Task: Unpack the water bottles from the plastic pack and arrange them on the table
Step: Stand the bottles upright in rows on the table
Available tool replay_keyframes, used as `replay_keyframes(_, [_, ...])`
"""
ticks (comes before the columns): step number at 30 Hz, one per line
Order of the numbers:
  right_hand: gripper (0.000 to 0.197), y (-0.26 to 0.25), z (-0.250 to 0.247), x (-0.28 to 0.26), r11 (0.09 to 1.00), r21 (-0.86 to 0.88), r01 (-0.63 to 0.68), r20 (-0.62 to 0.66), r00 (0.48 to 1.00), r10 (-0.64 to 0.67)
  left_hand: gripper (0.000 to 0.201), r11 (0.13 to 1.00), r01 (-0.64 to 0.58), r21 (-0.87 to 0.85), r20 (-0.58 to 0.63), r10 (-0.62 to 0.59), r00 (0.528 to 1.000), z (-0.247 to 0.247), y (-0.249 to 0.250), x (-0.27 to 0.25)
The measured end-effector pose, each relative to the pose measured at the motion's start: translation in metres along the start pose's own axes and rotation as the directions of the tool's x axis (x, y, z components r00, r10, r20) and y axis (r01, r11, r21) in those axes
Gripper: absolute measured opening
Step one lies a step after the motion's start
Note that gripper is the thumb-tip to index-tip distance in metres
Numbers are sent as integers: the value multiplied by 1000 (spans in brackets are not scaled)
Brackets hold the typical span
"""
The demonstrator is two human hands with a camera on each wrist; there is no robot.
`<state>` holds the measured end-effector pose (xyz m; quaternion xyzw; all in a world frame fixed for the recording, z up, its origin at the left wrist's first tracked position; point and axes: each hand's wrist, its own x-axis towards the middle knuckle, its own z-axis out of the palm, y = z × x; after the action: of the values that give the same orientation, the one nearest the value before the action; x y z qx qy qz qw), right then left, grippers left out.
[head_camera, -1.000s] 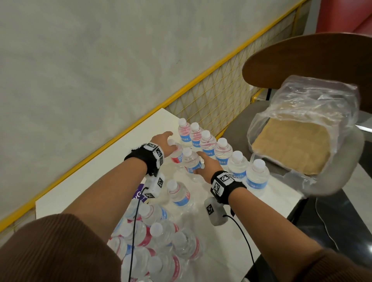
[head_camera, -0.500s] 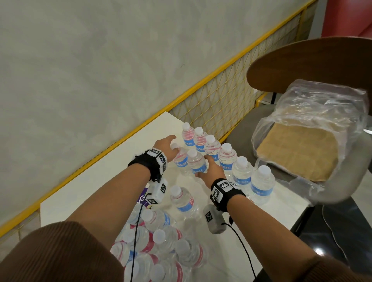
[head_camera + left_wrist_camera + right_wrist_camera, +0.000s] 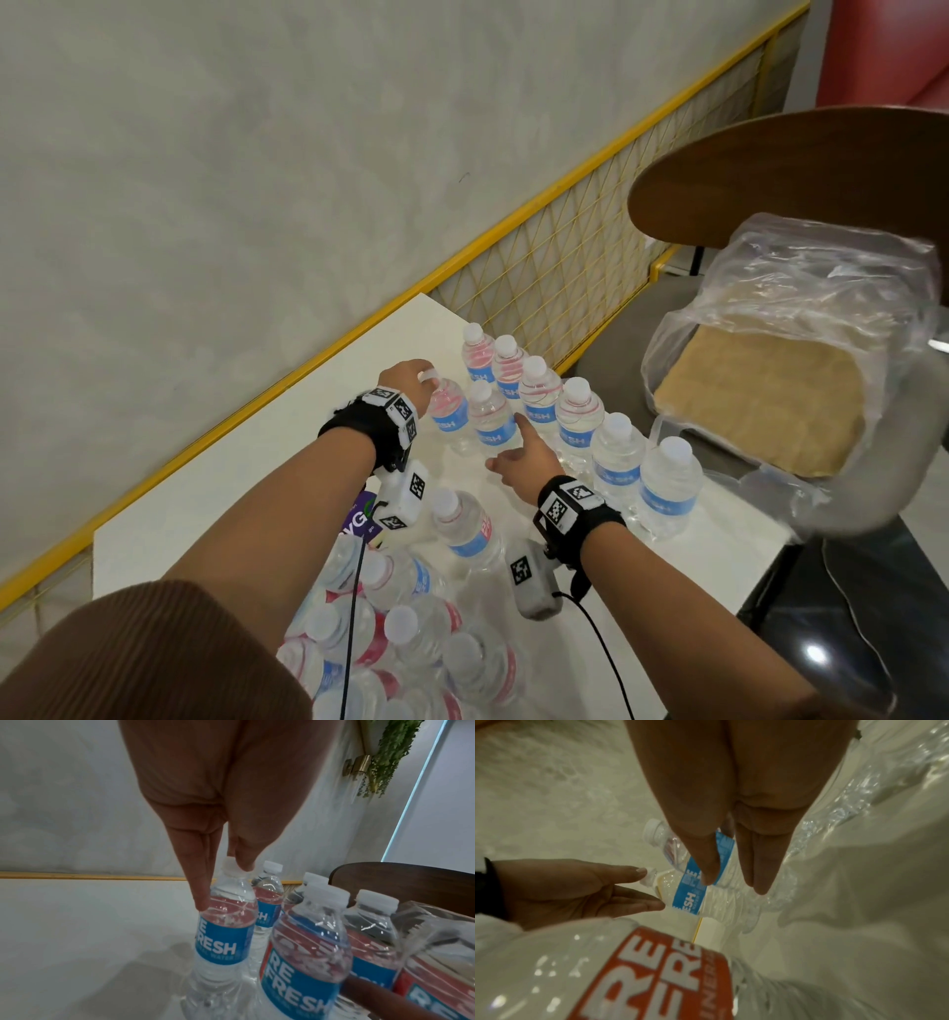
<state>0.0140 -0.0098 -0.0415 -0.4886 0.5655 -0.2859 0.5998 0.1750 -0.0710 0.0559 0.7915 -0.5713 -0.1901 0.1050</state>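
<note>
Our right hand has released its water bottle, fingers loose — the left wrist view shows our left hand, fingers straight, touching another's cap.

I see the white counter carrying rows of upright water bottles, the plastic pack nearer me.

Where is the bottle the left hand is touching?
Head view, centre: the water bottle stands on the white table, left of a second-row bottle, just in front of the far row and its left end.
</note>
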Motion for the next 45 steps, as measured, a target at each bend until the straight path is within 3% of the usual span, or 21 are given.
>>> replay_keyframes(5, [85,4,-12,-3,996,94,-7,55,998,2,42,986,45,-163,6,-44,999,6,-4,9])
replay_keyframes(8, [82,10,-19,-6,988,153,8,117,993,-26,57,944,132,-304,168,-84,982,4,-6,13])
replay_keyframes(10, [83,10,-19,-9,991,133,9,178,983,-32,64,957,125,-261,225,-66,972,3,-11,14])
replay_keyframes(13, [87,8,-17,-13,995,103,11,231,972,-34,65,975,85,-205,183,-47,982,4,-13,13])
replay_keyframes(15, [88,7,-15,-16,994,106,5,238,971,-30,55,993,52,-110,93,-42,995,4,-14,10])
replay_keyframes(19, [90,7,-13,-17,993,117,-2,244,969,-27,35,978,63,-199,5,-63,998,6,-10,7])
replay_keyframes(23, [90,5,-15,-17,996,94,2,250,968,-25,32,970,65,-235,-11,-70,997,7,-2,5])
replay_keyframes(28, [94,3,-15,-13,998,59,12,251,968,-27,38,979,67,-195,26,-63,998,2,7,6])
replay_keyframes(31, [94,1,-15,-12,999,51,7,250,968,-20,35,968,84,-235,50,-74,996,-5,11,3])
replay_keyframes(35, [94,-2,-15,-10,999,44,2,231,973,-12,48,944,107,-311,82,-86,993,-2,8,9])
replay_keyframes(39, [99,-4,-10,-8,999,36,5,214,977,-13,42,935,122,-332,89,-97,991,0,6,20])
replay_keyframes(43, [102,-4,-8,-7,998,31,54,211,976,-59,39,949,121,-292,94,-97,991,-4,11,15])
replay_keyframes(45, [101,-4,-9,-8,995,17,102,216,971,-103,48,979,111,-173,102,-95,990,-7,16,6])
